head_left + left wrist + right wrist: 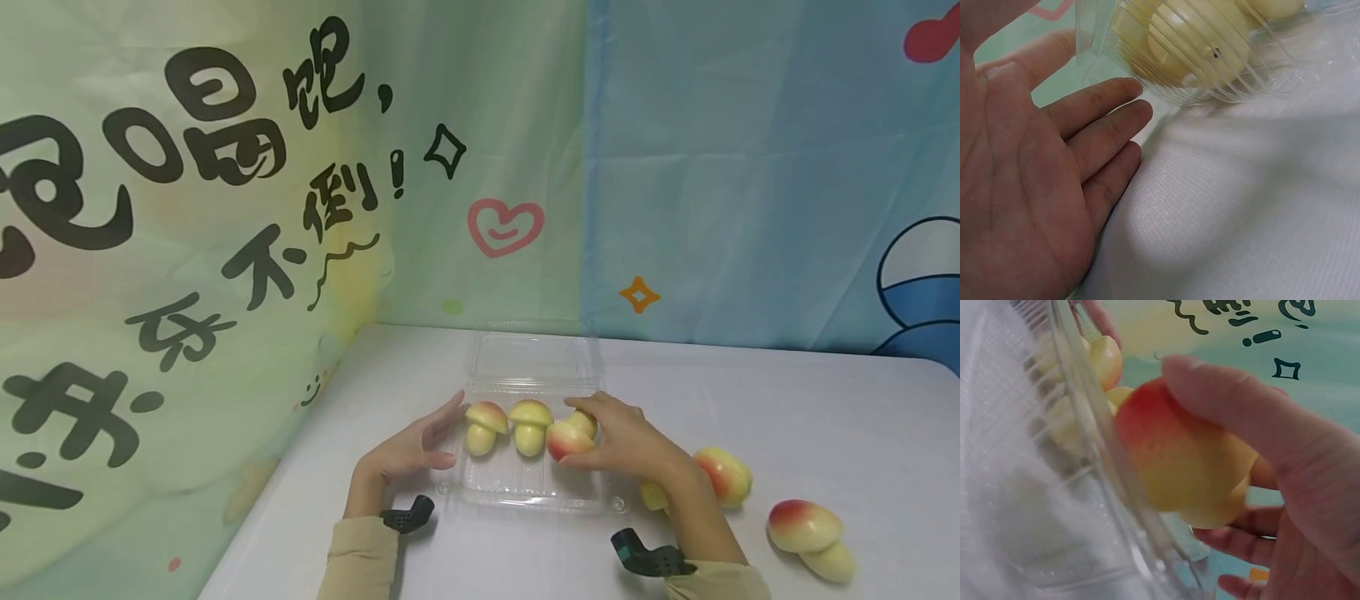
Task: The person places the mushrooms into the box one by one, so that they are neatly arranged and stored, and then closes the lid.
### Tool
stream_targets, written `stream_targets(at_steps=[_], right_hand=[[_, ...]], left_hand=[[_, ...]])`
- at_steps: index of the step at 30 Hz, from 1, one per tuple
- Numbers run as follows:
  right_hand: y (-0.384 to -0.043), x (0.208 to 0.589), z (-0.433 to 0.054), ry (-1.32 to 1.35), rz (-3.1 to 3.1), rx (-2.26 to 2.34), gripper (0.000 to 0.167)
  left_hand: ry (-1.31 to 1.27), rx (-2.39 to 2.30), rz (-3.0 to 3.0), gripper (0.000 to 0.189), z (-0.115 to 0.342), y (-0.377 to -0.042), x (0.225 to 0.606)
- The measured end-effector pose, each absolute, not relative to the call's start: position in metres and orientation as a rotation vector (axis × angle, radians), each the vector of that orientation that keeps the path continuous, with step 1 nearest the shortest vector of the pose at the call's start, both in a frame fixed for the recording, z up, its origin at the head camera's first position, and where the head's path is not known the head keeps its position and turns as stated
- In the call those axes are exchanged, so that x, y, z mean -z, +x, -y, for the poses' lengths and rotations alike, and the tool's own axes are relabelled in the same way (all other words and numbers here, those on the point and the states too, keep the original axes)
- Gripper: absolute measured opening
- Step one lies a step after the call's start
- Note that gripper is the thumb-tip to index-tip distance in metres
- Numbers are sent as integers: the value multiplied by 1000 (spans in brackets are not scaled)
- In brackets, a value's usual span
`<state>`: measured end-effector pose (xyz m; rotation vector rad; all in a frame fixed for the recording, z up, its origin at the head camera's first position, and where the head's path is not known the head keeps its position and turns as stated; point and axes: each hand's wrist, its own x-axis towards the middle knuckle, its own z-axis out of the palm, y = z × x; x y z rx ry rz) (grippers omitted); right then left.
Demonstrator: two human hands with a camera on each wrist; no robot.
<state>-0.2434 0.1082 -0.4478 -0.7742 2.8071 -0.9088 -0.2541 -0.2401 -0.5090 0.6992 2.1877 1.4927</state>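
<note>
beside the clear, ribbed plastic container (1175, 94), a bare left hand (1038, 153) shows its palm, its extended fingers (1111, 130) pointing toward the container's near lower corner; whether the closest fingertip touches it is hard to tell. within the container, behind the ribbed wall, sits a smooth, pale yellow rounded piece (1200, 37) with a small dark speck, and more yellow shows to either side of it. under the container spreads a white, finely woven cloth (1241, 194), softly shadowed. behind the container is a pale green backdrop (1060, 87) bearing part of a pinkish-red curved line (1055, 10).
</note>
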Motion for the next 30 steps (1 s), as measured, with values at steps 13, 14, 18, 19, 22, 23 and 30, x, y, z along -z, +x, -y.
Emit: stream_targets(at_steps=[13,14,18,19,22,23,30], right_hand=[[-250,448,-114,-508,-2806,1076,54],[-251,448,-115,-501,-2802,1089,56],[-250,448,-118,-501,-2760,1115,64],[-249,448,-118,-516,-2748,1123,66],[-246,445,-119,-545,-2691,1148,69],[-244,444,-119,-574,-2671,1158,70],[-240,443,-122,-806,-2600,1162,66]], left_hand=[[700,-1465,-2224,97,240,-253,509],[699,-1467,-2223,97,240,-253,509],[694,-1476,-2211,97,239,-253,508],[694,-1481,-2205,98,239,-253,508],[690,-1486,-2202,98,239,-253,509],[689,-1487,-2204,98,239,-253,509],[691,-1469,-2225,98,240,-254,512]])
